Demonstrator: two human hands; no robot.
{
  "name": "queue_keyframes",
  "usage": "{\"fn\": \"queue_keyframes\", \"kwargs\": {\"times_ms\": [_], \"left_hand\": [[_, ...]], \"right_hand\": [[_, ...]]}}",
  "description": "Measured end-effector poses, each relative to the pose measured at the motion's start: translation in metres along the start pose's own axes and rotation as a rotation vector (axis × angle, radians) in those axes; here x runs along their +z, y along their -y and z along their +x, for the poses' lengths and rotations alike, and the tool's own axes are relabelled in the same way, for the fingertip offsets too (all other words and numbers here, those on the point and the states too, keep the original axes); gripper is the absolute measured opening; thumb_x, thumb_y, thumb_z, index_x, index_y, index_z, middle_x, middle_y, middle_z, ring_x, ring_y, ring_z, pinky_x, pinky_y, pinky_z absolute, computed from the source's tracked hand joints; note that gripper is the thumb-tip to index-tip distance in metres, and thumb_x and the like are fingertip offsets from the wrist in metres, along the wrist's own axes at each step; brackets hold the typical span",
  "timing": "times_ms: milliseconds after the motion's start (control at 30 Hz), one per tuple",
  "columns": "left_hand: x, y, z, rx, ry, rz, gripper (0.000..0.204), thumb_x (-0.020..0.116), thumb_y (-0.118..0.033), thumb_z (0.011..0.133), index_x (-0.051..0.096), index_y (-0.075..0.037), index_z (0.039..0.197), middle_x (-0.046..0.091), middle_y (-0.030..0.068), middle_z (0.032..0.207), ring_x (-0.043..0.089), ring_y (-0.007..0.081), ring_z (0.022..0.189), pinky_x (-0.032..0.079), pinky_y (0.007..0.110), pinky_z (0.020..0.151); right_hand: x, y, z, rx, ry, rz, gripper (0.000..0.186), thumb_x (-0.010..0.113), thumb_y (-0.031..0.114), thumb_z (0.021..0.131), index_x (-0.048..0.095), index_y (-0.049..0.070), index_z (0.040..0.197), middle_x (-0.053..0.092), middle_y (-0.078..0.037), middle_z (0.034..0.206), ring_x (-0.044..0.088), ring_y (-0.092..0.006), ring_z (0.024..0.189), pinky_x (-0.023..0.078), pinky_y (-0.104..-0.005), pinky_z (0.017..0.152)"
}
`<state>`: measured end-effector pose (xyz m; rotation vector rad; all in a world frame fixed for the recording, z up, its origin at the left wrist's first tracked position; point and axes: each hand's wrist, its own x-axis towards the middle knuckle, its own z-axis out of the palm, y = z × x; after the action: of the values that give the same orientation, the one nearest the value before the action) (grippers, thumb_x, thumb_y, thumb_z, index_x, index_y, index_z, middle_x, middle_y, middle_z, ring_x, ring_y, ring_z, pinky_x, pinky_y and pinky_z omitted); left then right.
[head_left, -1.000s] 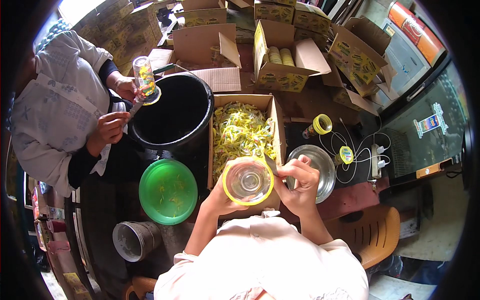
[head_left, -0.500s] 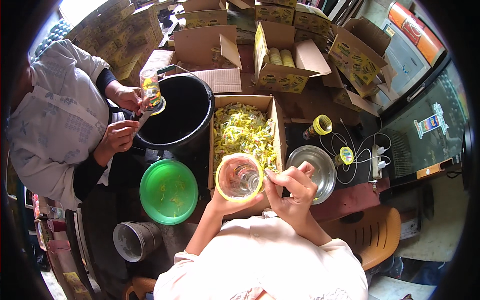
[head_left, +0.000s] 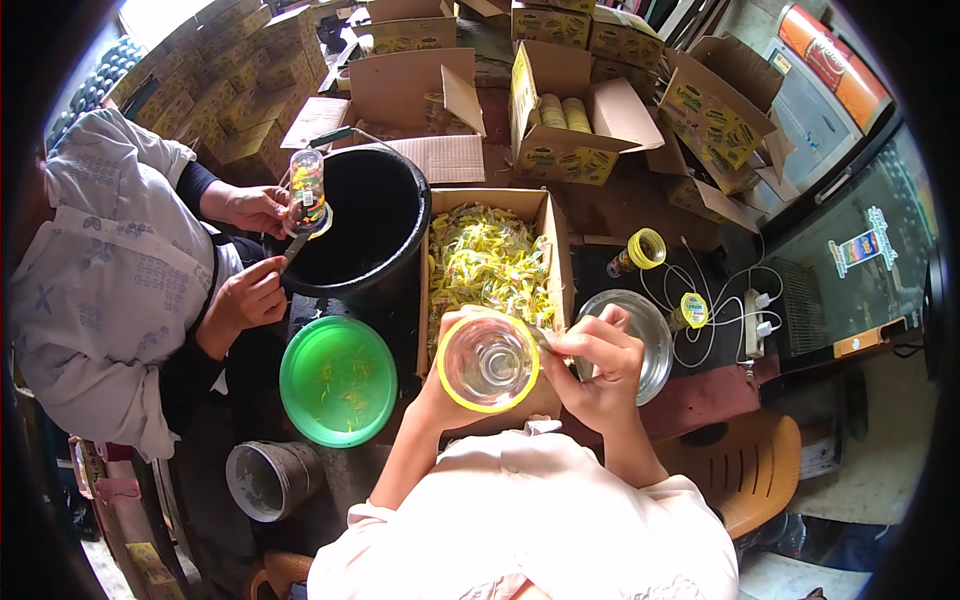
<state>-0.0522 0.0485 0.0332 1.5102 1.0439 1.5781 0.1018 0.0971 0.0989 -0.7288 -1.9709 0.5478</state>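
A clear plastic jar (head_left: 490, 362) with a yellow rim is gripped in my left hand (head_left: 436, 402), its mouth facing up toward me. The fingers wrap round its left side and underneath. At the right of the rim, my right hand (head_left: 603, 372) is closed in a pinch. A thin dark sliver shows between its fingertips, too small to name. Just beyond the jar, an open carton (head_left: 562, 270) holds many yellow wrapper scraps (head_left: 487, 255). A steel bowl (head_left: 655, 350) stands behind my right hand.
At left, a person works a knife (head_left: 295, 246) against a jar with a colourful label (head_left: 307, 190) over a black bucket (head_left: 420, 225). A green basin (head_left: 338, 425) and grey pail (head_left: 262, 485) stand nearer. Cartons (head_left: 565, 160) line the back. White cables (head_left: 705, 330) lie right.
My jar has turned to face more upright and shifted slightly right. My right hand has moved a little right along with it. The other person's jar and hands shifted slightly.
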Motion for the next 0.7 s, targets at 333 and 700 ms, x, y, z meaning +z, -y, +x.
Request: {"fn": "queue_keyframes", "kwargs": {"times_ms": [333, 700], "left_hand": [[-0.008, 0.014, -0.002, 0.112, 0.059, 0.161, 0.076, 0.080, -0.010, 0.050, 0.038, -0.006, 0.113, 0.035, 0.0067, 0.108, 0.047, 0.0177, 0.096, 0.045, 0.028, 0.074], [0.001, 0.023, -0.015, 0.173, 0.055, 0.049, 0.075, 0.080, -0.007, 0.051, 0.040, -0.005, 0.114, 0.037, 0.0083, 0.105, 0.042, 0.0250, 0.104, 0.041, 0.034, 0.082]], "right_hand": [[0.006, 0.002, -0.002, 0.013, -0.036, -0.080, 0.016, 0.068, -0.001, 0.057, 0.060, 0.009, 0.067, 0.056, 0.000, 0.058, 0.042, -0.0140, 0.054, 0.028, -0.0264, 0.061], [0.003, -0.011, -0.015, -0.006, 0.001, 0.007, 0.015, 0.067, 0.001, 0.060, 0.063, 0.012, 0.070, 0.055, 0.002, 0.055, 0.048, -0.0116, 0.049, 0.027, -0.0264, 0.061]]}}
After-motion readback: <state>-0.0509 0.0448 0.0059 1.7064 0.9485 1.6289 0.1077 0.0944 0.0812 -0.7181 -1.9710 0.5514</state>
